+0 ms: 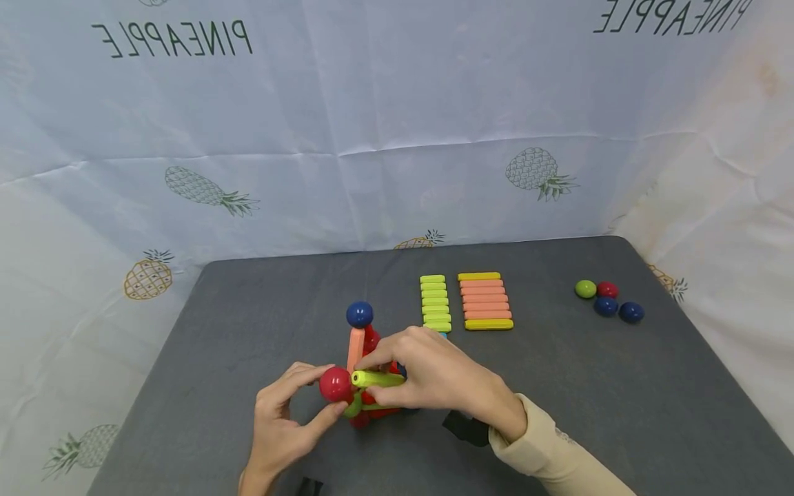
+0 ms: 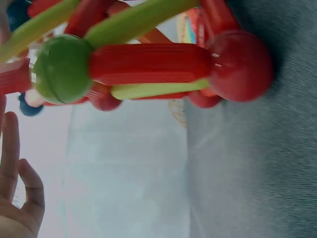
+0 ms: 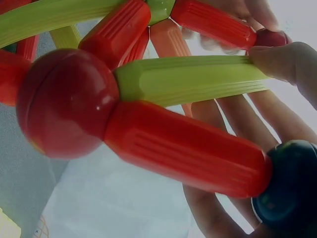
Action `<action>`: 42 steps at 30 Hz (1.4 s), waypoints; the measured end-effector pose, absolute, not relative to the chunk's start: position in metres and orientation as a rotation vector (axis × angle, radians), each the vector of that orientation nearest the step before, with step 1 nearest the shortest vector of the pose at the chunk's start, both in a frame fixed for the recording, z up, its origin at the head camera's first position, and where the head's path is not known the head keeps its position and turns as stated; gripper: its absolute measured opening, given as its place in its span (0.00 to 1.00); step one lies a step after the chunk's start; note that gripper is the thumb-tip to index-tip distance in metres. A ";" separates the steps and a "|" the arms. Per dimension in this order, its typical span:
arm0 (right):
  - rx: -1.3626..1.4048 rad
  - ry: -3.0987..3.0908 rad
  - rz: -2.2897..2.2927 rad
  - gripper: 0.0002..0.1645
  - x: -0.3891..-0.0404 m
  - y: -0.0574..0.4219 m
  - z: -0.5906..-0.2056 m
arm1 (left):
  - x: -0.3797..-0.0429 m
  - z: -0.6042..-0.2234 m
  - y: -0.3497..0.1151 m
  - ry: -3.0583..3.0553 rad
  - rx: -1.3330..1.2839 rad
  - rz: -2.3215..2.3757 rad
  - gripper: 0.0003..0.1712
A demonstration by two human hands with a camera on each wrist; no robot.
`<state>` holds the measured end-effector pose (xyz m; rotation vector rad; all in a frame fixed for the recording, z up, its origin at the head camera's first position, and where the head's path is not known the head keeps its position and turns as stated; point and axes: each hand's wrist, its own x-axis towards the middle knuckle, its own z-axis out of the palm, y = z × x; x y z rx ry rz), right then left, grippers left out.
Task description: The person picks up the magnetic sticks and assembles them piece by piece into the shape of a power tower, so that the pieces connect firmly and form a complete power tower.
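Note:
In the head view my left hand (image 1: 282,417) pinches a glossy red ball (image 1: 336,384) between thumb and fingers. My right hand (image 1: 437,368) pinches a light green rod (image 1: 375,379), whose end points at the red ball and sits close to it. Both belong with a ball-and-rod structure standing on the table, partly hidden by my hands. A blue ball (image 1: 360,314) tops its upright orange rod (image 1: 355,348). The left wrist view shows a green ball (image 2: 63,69) joined by a red rod (image 2: 148,63) to a low red ball (image 2: 240,65). A dark blue ball (image 3: 287,183) sits near my right palm.
Behind the structure, short light green rods (image 1: 435,301) lie in a column. Beside them is a column of orange rods (image 1: 484,298) with yellow rods (image 1: 489,324) at its ends. Loose balls (image 1: 606,306) sit at the right. A pineapple-print cloth (image 1: 372,193) hangs behind the dark table (image 1: 558,386).

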<state>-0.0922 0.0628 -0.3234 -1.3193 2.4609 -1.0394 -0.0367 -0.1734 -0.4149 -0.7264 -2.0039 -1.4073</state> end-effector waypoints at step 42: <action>-0.550 3.086 -0.691 0.14 -0.152 0.160 -0.400 | -0.017 -0.411 -0.160 -2.444 0.132 -1.603 0.65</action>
